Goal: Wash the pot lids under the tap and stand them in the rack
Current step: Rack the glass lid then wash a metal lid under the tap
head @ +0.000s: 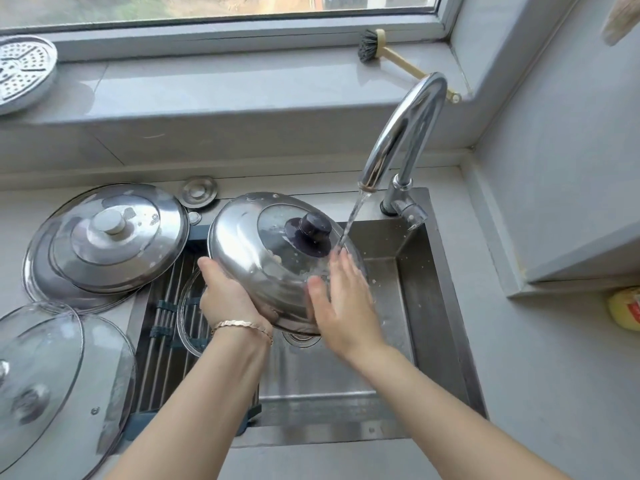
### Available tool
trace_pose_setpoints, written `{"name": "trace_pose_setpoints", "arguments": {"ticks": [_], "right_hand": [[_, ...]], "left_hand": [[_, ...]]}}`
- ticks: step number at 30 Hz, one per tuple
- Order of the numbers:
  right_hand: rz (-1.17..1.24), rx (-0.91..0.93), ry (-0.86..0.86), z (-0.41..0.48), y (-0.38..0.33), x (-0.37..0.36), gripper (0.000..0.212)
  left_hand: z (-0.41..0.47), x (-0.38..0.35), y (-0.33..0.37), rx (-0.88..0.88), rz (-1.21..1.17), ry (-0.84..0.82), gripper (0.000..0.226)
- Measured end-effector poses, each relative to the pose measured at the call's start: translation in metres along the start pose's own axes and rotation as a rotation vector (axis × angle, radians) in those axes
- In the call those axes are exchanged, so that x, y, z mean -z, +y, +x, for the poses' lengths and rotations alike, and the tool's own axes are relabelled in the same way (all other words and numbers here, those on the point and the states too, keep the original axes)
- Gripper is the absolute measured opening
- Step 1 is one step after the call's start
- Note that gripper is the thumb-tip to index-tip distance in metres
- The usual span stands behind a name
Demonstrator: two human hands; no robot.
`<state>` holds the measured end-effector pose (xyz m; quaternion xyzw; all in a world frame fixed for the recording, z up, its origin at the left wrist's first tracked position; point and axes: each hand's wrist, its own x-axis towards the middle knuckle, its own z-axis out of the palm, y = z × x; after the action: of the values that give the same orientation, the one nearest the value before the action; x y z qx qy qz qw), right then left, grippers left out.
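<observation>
A domed steel lid with a dark knob (256, 251) is tilted over the sink (440, 306). My left hand (228, 296) grips its lower left rim. My right hand (341, 299) lies flat, fingers apart, on the lid's right side. Water runs from the chrome tap (405, 133) onto the lid beside the knob. A roll-up rack of steel bars (162, 327) covers the sink's left part, with a glass lid (187, 317) lying on it, partly hidden by my left arm.
Stacked steel lids (104, 240) rest on the counter at left, overlapping the rack's edge. Glass lids (52, 375) lie at lower left. A perforated steamer plate (20, 71) and a dish brush (391, 57) sit on the windowsill. A yellow sponge (625, 308) is at right.
</observation>
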<state>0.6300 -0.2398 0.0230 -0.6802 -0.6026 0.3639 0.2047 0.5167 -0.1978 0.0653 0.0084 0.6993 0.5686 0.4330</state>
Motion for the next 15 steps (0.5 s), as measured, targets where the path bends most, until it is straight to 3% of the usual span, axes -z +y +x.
{"name": "trace_pose_setpoints", "arguments": {"ticks": [2,7,12,15], "right_hand": [[0.104,-0.194,-0.027,0.013,0.001,0.008,0.070],[-0.010,-0.003,-0.104,-0.019,-0.024,-0.009,0.081],[0.125,-0.281,-0.066,0.014,0.000,0.006,0.071],[0.013,-0.075,-0.091,-0.010,-0.015,0.000,0.075]], "left_hand": [[-0.002,0.001,0.000,-0.024,0.022,-0.015,0.033],[-0.005,0.003,-0.002,-0.041,0.113,-0.019,0.039],[-0.009,0.006,-0.002,-0.061,0.069,-0.043,0.036],[-0.009,0.006,-0.001,-0.035,0.081,-0.044,0.036]]}}
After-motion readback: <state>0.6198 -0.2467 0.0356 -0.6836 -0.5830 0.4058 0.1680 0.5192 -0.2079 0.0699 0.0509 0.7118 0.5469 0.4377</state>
